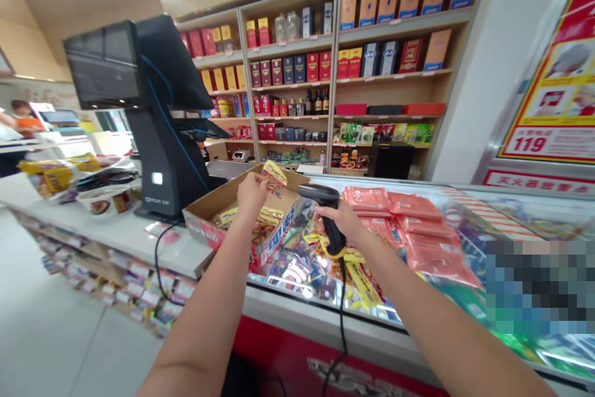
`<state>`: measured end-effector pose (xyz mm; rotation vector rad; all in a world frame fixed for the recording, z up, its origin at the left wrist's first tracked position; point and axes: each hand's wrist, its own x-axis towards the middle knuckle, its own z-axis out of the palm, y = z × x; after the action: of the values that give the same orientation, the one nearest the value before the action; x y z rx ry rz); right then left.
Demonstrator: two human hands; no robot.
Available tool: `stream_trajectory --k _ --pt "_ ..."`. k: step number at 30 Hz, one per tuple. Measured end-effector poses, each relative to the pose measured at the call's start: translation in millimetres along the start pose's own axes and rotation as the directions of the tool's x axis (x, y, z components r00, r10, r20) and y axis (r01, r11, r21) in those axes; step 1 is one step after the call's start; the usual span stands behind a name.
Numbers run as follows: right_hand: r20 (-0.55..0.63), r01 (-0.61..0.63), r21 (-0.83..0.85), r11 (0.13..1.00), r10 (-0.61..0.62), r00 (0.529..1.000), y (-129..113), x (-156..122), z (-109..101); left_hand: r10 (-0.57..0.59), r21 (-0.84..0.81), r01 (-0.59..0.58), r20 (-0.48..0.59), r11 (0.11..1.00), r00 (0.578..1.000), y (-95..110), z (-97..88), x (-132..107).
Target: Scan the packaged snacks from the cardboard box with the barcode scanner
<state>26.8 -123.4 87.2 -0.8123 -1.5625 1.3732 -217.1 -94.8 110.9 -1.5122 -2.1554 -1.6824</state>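
Observation:
My left hand pinches a small yellow-topped snack packet by its edge, above an open cardboard box. More packets of the same look lie inside that box. In my right hand is a black barcode scanner, its fingers wrapped round the handle. The scanner's head points left, toward the box and the raised packet. A black cable hangs from the handle down past the counter's front. Under the scanner, loose yellow snack packets lie on the glass counter.
A black point-of-sale terminal stands left of the box. Several pink-orange packs are stacked right of my right hand on the glass counter. A white bowl and snack bags sit far left. Shelves of boxed bottles line the back.

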Motion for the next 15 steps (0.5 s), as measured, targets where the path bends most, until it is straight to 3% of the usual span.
stream_trajectory --k 2,4,7,10,13,15 --pt "0.022 0.002 0.011 1.0 -0.003 1.0 -4 3 15 -0.05 0.1 0.053 -0.033 0.994 0.998 -10 -15.2 3" --pt "0.03 0.001 0.025 1.0 -0.002 1.0 -6 3 23 -0.025 0.146 0.036 -0.076 0.989 0.997 -12 -21.1 0" --pt "0.016 -0.011 0.017 1.0 0.011 1.0 -6 1 21 0.173 0.091 -0.165 -0.086 0.982 0.981 -2 -9.8 -14" --pt "-0.036 -0.029 0.006 1.0 0.029 0.999 -2 -1 3 0.307 -0.101 -0.3 0.055 0.948 0.95 16 25.7 -36" --pt "-0.13 -0.02 -0.009 1.0 0.019 0.991 5 -3 -23 0.285 -0.192 -0.241 0.258 0.951 0.923 26 75.5 -56" --pt "-0.204 -0.003 -0.02 1.0 -0.001 0.979 11 -5 -40 0.176 -0.135 -0.138 0.342 0.981 0.923 24 107.7 -66"
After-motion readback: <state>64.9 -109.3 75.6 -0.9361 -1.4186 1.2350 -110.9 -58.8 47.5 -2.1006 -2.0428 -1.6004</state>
